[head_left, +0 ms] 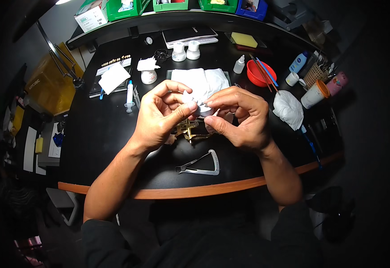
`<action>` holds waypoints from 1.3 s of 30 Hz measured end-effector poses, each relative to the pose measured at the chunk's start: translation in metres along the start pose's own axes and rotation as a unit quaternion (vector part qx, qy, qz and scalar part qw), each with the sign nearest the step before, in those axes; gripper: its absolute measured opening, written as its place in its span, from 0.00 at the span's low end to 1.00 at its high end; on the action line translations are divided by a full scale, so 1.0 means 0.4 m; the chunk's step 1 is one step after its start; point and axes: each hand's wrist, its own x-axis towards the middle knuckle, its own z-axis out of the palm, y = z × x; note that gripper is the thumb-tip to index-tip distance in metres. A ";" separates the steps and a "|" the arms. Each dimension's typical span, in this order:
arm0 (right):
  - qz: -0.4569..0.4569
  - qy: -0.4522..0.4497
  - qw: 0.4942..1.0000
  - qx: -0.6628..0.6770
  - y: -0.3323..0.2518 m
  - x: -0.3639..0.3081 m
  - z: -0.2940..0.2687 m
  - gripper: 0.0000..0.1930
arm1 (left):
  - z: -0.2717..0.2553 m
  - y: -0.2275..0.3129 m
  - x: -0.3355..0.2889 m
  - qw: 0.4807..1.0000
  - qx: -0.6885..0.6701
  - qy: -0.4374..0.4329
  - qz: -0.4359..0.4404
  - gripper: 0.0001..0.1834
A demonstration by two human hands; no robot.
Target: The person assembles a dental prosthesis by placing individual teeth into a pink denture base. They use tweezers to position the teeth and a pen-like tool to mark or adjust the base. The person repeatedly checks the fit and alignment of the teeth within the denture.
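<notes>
Above the middle of the black desk, my left hand (pixel 158 117) pinches a small white piece that looks like a dental plaster model (pixel 203 110), thumb and fingers at its left side. On its right side, the fingertips and thumb of my right hand (pixel 245 117) are closed on the same piece. Glare and fingers hide its details. Just below, a brass-coloured articulator (pixel 187 127) rests on the desk, partly covered by both hands. Nearer to me lies a metal caliper gauge (pixel 200 166). Behind the hands, white tissue (pixel 189 79) is spread over a glass plate.
Two white jars (pixel 186 51) stand at the back, with another jar (pixel 148 73) left of them. A syringe (pixel 129 96) lies at left. To the right are a dropper bottle (pixel 239 64), a red bowl (pixel 261 73) holding brushes, crumpled white cloth (pixel 288 110) and an orange-rimmed cup (pixel 314 94).
</notes>
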 end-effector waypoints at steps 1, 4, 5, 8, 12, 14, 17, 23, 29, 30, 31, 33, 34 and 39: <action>0.009 0.005 1.000 0.000 -0.001 -0.002 0.001 0.14 | 0.001 -0.002 0.001 1.000 -0.001 -0.001 0.000 0.18; 0.011 0.006 1.000 -0.004 -0.001 -0.002 0.001 0.13 | 0.007 0.003 -0.001 1.000 0.000 0.001 -0.004 0.18; 0.007 0.004 1.000 -0.006 -0.001 -0.001 0.000 0.13 | 0.009 0.005 -0.002 1.000 0.002 0.003 -0.007 0.18; 0.018 0.000 1.000 -0.005 -0.005 0.000 0.004 0.13 | 0.012 0.007 -0.005 1.000 -0.002 -0.002 -0.007 0.17; -0.016 0.001 0.998 -0.053 0.002 0.004 0.004 0.11 | 0.008 0.004 -0.003 1.000 0.020 -0.007 -0.003 0.17; -0.028 0.003 0.997 -0.074 -0.001 0.005 0.001 0.12 | 0.013 0.001 0.001 1.000 0.027 -0.003 0.005 0.17; -0.003 0.036 0.998 -0.050 -0.021 0.006 0.020 0.14 | 0.009 -0.009 0.002 0.999 0.019 -0.002 0.038 0.17; 0.018 0.078 0.997 0.003 -0.017 0.004 0.040 0.16 | 0.001 -0.006 -0.001 1.000 0.019 -0.006 0.023 0.18; 0.046 0.053 0.998 -0.008 -0.004 -0.003 0.020 0.11 | 0.010 -0.004 0.001 0.998 0.044 -0.010 0.044 0.19; 0.064 0.056 0.996 0.008 -0.005 -0.005 0.020 0.11 | 0.013 -0.006 0.002 0.998 0.040 -0.013 0.055 0.19; 0.082 0.059 0.995 0.024 -0.006 -0.007 0.021 0.10 | 0.017 -0.009 0.004 0.997 0.037 -0.016 0.066 0.19; 0.114 0.063 0.990 0.054 -0.008 -0.008 0.022 0.09 | 0.015 -0.013 0.005 0.995 0.046 -0.022 0.082 0.20; 0.127 0.064 0.987 0.069 -0.010 -0.008 0.022 0.08 | 0.010 -0.015 0.003 0.994 0.060 -0.025 0.087 0.19; 0.141 0.062 0.986 0.062 -0.010 -0.010 0.017 0.06 | 0.010 -0.015 -0.001 0.991 0.084 -0.037 0.101 0.19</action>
